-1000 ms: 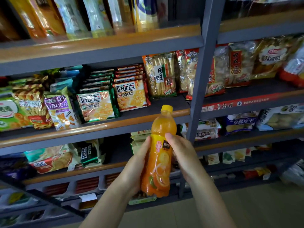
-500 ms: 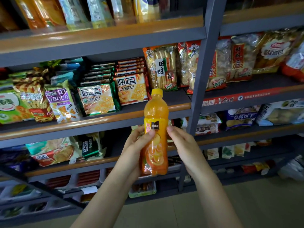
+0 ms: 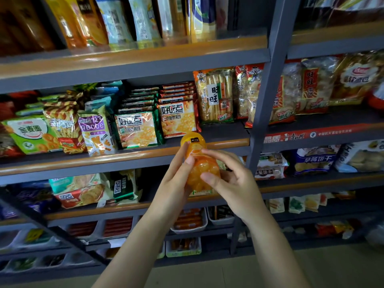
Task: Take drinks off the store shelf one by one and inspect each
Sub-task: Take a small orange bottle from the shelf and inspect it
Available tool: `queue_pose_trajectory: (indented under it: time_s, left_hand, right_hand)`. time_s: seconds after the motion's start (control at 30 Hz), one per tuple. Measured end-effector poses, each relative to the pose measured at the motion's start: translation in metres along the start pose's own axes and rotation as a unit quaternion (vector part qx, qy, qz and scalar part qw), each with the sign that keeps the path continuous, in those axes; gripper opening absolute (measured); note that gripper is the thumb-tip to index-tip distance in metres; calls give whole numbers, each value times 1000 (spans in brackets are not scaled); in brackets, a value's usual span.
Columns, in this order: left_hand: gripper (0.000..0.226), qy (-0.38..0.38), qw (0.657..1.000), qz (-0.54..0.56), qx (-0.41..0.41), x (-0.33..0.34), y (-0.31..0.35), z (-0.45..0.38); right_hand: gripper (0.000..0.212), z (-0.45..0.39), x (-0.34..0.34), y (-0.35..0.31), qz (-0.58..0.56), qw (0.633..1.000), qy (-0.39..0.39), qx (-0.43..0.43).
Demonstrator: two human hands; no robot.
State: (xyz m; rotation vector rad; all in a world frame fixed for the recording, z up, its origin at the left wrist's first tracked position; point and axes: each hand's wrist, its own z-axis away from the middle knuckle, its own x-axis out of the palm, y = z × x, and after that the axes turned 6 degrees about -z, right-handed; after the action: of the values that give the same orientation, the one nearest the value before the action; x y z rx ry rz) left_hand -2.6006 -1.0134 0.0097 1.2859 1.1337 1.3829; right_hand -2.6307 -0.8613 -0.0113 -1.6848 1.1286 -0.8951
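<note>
An orange juice bottle (image 3: 198, 163) is held in front of the shelves, tipped so its bottom faces me and its top points away toward the shelf. My left hand (image 3: 176, 183) grips its left side, thumb on the label. My right hand (image 3: 232, 181) holds the right side, with fingers curled across the front. The cap is hidden behind the bottle's body. More drink bottles (image 3: 116, 21) stand in a row on the top shelf.
Grey shelves with orange edge strips (image 3: 124, 156) hold snack packets (image 3: 135, 129) and rice cracker bags (image 3: 216, 96). A grey upright post (image 3: 268, 84) stands right of the bottle. Trays of small goods (image 3: 189, 223) fill the lower tiers. Tan floor lies below.
The bottle stood upright with its yellow cap up; both hands have tilted it away so its bottom now faces me. The view has moved closer to the shelf.
</note>
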Motion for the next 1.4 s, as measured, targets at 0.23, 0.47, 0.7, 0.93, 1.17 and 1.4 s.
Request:
queue_pose_trajectory:
  time_s: [0.23,0.47,0.7,0.93,1.17,1.4]
  left_hand:
    - [77,-32,998,-42,34,-8,4,-1]
    - [69,2,1000,-20,20,-14,0,0]
    - [36,28,999,18,-27,-11,-12,-1]
    - [62,14,1000,-12,-10,-17,-18,0]
    - [36,23,998,-55,-18,-15,-20,5]
    - [41,23,996,-82,18,-12,-24,8]
  right_hand:
    - [45,-17,3,-17,-56,998,-15,25]
    - [32,-14,7,-8,-52,997,-8,49]
    - [17,-2,7,10,90,996,-10,17]
    - [53,6,6,17,84,991,-15,99]
    - [22,13,9,10,-7,992,11,129]
    - [42,21,13,1,-114,977,-8,183]
